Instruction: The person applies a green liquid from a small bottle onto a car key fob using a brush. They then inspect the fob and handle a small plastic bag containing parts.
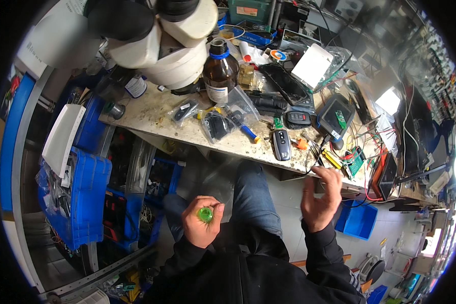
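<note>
My left hand (202,224) is closed around a small green translucent round object (205,214), perhaps a bottle neck or cap, above my lap. At the right, my right hand (322,197) hovers by the bench edge with its fingers apart and curled, and nothing shows in it. Beyond it on the bench lie a grey key fob (282,145), a black key fob (298,118), a yellow-handled tool (331,158) and a green circuit board (354,162). A blue and yellow screwdriver handle (250,133) rests near bagged key parts (217,124).
A brown glass bottle (220,72) stands beside a white microscope (174,57). Wires and a dark-screened device (335,116) crowd the bench's right side. Blue crates (87,197) stand at the left, and a blue bin (357,220) sits at the lower right.
</note>
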`<state>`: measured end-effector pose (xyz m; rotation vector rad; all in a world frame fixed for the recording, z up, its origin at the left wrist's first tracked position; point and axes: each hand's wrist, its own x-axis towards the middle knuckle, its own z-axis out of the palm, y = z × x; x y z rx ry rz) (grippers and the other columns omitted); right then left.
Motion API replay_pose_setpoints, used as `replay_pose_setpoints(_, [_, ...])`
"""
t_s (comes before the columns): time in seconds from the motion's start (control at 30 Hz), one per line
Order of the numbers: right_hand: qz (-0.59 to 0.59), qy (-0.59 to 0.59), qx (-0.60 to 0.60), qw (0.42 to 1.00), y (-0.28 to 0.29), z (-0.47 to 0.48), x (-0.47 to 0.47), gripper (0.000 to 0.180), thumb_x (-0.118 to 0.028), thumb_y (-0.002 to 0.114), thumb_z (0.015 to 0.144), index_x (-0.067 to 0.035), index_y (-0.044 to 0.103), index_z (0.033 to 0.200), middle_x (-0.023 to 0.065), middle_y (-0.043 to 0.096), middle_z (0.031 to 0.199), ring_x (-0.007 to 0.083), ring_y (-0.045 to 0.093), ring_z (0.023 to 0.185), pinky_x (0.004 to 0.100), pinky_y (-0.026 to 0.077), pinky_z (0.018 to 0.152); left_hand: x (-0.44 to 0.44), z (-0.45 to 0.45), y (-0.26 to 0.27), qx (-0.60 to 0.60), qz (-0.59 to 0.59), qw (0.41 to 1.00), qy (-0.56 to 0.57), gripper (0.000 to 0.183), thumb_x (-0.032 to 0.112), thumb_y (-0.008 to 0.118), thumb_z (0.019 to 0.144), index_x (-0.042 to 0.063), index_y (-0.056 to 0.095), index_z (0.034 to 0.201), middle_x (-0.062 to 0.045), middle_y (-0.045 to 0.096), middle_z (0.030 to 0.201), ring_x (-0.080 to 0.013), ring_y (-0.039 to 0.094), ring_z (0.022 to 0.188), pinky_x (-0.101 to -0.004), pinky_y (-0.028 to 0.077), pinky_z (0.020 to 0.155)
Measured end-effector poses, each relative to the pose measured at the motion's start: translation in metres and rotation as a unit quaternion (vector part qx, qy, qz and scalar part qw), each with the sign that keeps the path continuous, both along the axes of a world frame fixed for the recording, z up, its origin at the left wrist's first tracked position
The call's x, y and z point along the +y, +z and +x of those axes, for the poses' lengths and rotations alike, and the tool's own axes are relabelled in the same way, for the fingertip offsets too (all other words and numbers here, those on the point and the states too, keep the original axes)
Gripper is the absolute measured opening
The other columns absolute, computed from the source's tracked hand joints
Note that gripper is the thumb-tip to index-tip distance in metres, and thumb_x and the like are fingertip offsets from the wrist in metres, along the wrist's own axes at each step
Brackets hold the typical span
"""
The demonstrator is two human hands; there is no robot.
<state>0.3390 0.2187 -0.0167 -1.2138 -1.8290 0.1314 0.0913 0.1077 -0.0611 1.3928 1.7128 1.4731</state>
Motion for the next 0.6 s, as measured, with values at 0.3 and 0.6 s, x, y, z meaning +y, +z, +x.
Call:
replay_pose_setpoints(0.3, [-0.168,0.206,0.084,0.96,-0.002,-0.076,-0.029,0.032,0.002,0.076,0.078,0.0,0.066,0.108,0.0151,0.068,0.103,0.0331,0.063,0.094,0.0384,0.052,0.082,-0.033,-0.023,-0.007,0.025,-0.03,0.999,0.031,0.024,0.014,0.076,0.088,0.002,0.058,0.079,-0.01,0.063,0.065,-0.0237,0.063,0.057,-0.0327,0.048,0.055])
replay_pose_setpoints(0.6, [-0.219,0.233,0.101,0.942,-0.01,-0.079,-0.047,0.031,0.001,0.076,0.081,-0.001,0.066,0.111,0.0135,0.069,0.104,0.0319,0.065,0.093,0.0369,0.053,0.082,-0.039,-0.032,-0.016,0.026,-0.035,0.998,0.046,0.023,0.014,0.065,0.097,0.001,0.054,0.08,-0.008,0.063,0.065,-0.017,0.062,0.06,-0.0303,0.048,0.062])
